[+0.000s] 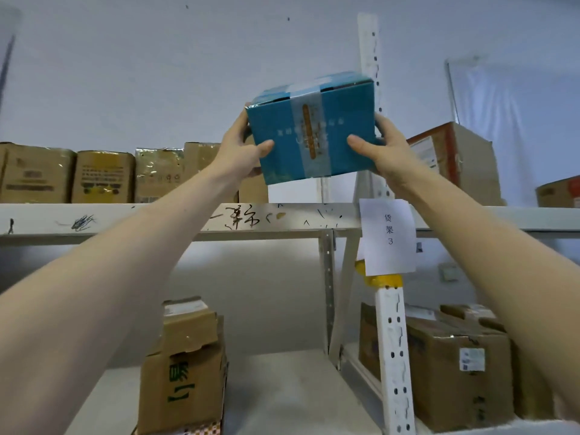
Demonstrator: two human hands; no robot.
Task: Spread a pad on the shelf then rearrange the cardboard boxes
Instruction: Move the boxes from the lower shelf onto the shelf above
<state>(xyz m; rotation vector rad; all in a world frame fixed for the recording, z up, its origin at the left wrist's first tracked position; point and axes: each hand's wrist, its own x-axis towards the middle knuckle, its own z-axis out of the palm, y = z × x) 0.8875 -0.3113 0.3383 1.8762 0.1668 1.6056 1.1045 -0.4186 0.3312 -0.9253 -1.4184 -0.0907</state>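
Upper shelf [157,219]: front edge runs the full width. I can't see its deck from below, so I can't tell whether a pad is down.

Brown boxes [103,177] stand in a tight row along the shelf's left half. The end one is partly hidden behind the left hand. A red box [455,161] stands past the post [372,73], on the right section.

Blue box [314,130] is in the air above the front edge, near the right end of this bay and just left of the post. It's tilted and touches nothing but the hands.

Left hand [241,152] clamps the left side, thumb across the front face. Right hand [383,152] clamps the right side the same way. Both are curled firmly onto the box, with no palm underneath.

Risks, as I judge them:
- It's a side squeeze only, at arm's reach overhead. If the grip slackens, the box slides down and falls to the lower shelf.
- The far right corner is close to the post and could snag on the way in and twist out of the hands.
- The slot between the row's end and the post looks tight, so it may shove the end brown box.
- If a pad is there, sliding the box in could ruck it.
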